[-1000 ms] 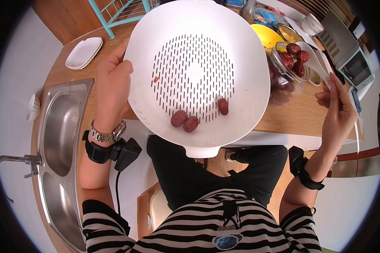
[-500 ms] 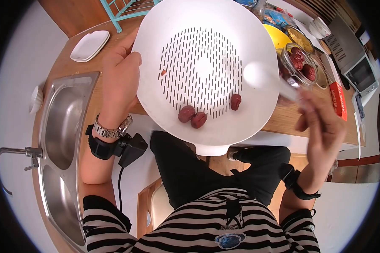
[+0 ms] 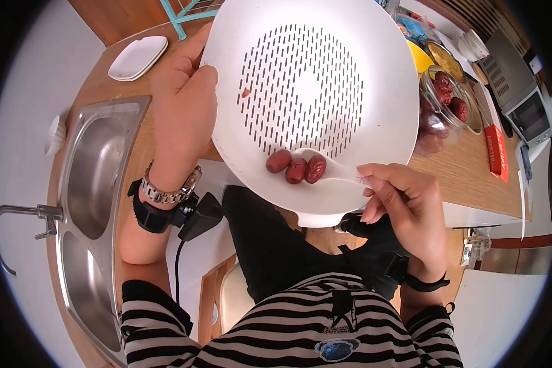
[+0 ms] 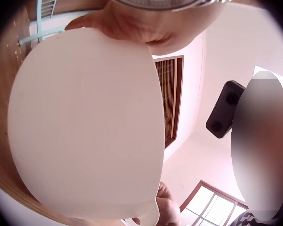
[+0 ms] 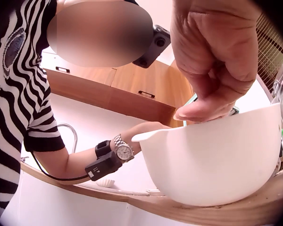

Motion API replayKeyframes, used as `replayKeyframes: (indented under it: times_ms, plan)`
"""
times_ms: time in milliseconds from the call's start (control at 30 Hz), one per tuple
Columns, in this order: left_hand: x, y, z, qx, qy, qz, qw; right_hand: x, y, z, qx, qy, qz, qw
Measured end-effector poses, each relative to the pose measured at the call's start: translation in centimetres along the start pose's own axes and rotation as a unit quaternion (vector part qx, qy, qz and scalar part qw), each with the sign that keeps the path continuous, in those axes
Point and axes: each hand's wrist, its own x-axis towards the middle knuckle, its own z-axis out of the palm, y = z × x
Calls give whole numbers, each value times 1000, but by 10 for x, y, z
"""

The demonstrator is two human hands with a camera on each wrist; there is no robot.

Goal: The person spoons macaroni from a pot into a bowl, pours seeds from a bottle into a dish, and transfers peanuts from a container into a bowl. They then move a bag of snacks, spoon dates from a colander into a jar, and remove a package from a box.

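Note:
A white colander [image 3: 386,116] with a slotted base is tilted toward the person in the head view. My left hand [image 3: 184,113] grips its left rim, thumb on the near side. Three red dates [image 3: 279,161] lie close together at its lower wall, and a small reddish scrap [image 3: 246,93] sticks to the slots. Between finger and thumb my right hand [image 3: 405,205] pinches the handle of a white spoon [image 3: 343,174], whose bowl is inside the colander, partly hidden by the dates. In the right wrist view the colander wall [image 5: 212,165] hides the spoon's bowl.
Right of the colander stands a glass jar [image 3: 432,119] of dates, with a yellow bowl [image 3: 419,58] behind it and a red box [image 3: 497,153] beyond. At left are a steel sink [image 3: 98,172] and white square plates [image 3: 138,58]. A turquoise rack [image 3: 178,24] stands behind.
My right hand has brought the spoon leftward from beside the jar, over the rim, down to the dates. The date that lay apart now sits beside the other two. My left hand keeps its grip.

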Motion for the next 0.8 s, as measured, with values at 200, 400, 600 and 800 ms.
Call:
replayKeyframes:
  times_ms: [200, 400, 600, 800]
  plan:
    - [1, -3, 1, 9, 21, 5, 1000, 3, 5, 9, 182, -36, 77, 980]
    - [2, -4, -1, 10, 12, -19, 1000, 5, 10, 3, 319, -35, 111, 941]
    - [4, -7, 1, -30, 21, -58, 998, 1, 1, -23, 367, 102, 34, 924]
    - [5, -7, -2, -37, 17, -111, 993, 3, -2, -74, 181, 317, -134, 921]
